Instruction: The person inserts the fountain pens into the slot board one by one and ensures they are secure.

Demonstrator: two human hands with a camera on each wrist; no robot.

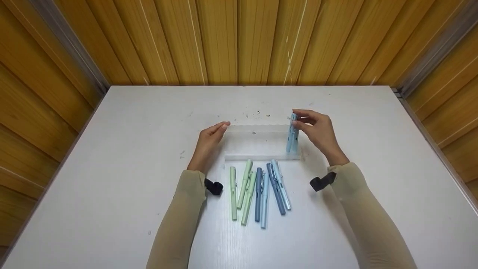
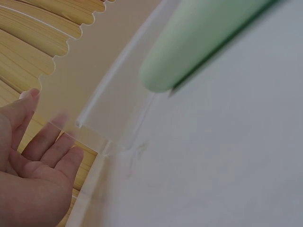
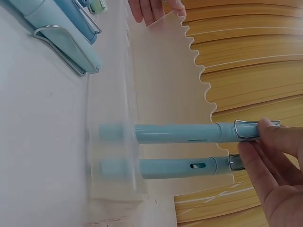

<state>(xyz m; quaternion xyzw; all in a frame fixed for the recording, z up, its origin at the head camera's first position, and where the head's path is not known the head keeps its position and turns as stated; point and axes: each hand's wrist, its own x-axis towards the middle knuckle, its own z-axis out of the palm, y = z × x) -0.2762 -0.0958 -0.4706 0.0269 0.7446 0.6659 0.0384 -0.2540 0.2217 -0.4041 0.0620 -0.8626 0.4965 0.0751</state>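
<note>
A clear acrylic pen stand (image 1: 257, 157) with a scalloped top edge stands upright on the white table. My left hand (image 1: 210, 144) pinches its upper left corner between thumb and forefinger. At the stand's right end, my right hand (image 1: 319, 130) grips a light-blue fountain pen (image 3: 180, 133) by its capped upper end. That pen is upright, its lower end behind the frosted front lip. A second light-blue pen (image 3: 177, 169) stands beside it in the stand, its cap partly hidden by the right fingers.
In front of the stand lie several capped pens: light-green pens (image 1: 233, 192) at left, dark-blue pens (image 1: 258, 194) and light-blue pens (image 1: 264, 201) at right. A wooden-slat wall (image 1: 239, 45) rises behind the table. Black wrist cameras (image 1: 214, 186) sit on both sleeves.
</note>
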